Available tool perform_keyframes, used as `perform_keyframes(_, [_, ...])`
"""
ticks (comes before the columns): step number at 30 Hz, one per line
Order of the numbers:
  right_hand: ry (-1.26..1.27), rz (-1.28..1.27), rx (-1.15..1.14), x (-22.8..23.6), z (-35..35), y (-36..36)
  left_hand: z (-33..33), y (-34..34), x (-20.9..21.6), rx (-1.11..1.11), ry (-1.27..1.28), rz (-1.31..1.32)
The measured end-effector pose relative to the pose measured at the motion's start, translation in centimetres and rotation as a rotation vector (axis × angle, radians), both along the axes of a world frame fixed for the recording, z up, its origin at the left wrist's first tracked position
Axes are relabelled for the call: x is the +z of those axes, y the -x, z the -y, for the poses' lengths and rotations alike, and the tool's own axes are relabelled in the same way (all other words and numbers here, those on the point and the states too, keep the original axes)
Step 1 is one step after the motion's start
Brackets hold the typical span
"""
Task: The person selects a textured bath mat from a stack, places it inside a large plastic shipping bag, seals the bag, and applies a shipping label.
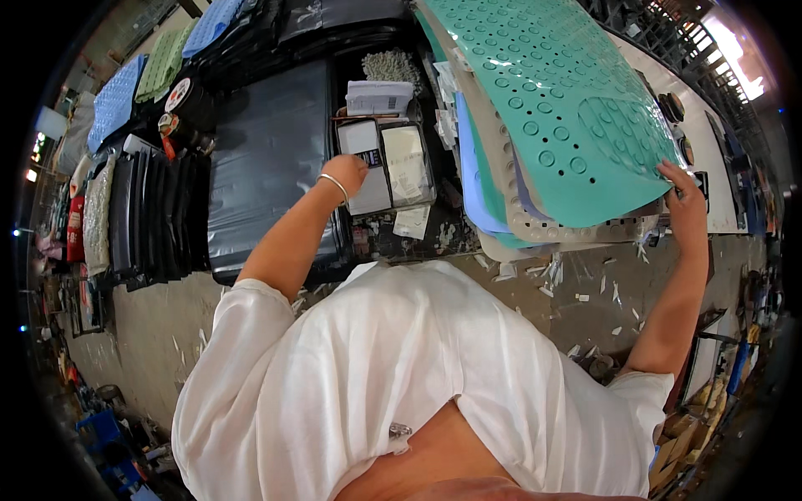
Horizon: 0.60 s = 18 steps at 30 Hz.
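Observation:
My left hand (346,174), a bangle at its wrist, is at the left edge of a small tray (432,179) with stacks of paper labels in it. Its fingers curl over a grey-white stack (361,138); what they pinch, if anything, is hidden. A cream label stack (404,163) lies in the compartment beside it. On the right, my right hand (687,200) grips the near right corner of a teal bath mat (535,108) with round suction-cup shapes and small holes. This mat lies on top of a pile of other mats (514,213) in beige, blue and green.
Black plastic-wrapped packs (267,159) lie left of the tray, with upright folded black bags (150,213) beyond. Tape rolls (188,100) sit among them. Behind the tray is a heap of small beige pieces (393,68). Paper scraps (551,271) litter the floor below the table.

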State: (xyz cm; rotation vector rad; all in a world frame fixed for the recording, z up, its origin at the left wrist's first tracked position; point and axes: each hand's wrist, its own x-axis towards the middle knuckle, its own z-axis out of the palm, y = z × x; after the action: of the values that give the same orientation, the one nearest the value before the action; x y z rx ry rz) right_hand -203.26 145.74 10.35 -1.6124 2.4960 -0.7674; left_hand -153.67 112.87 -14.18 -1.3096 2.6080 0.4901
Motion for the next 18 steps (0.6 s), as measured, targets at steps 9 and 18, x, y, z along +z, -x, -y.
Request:
perform_keyframes(9, [0.075,-0.170,-0.213,8.2,5.3,2.5,2.0,3.5,2.1,-0.115,0.044,-0.053])
perform_keyframes(18, [0.136,-0.585,-0.367,6.4,-8.0,-4.0,-2.0,12.1,-1.6,-0.560,0.188,0.385])
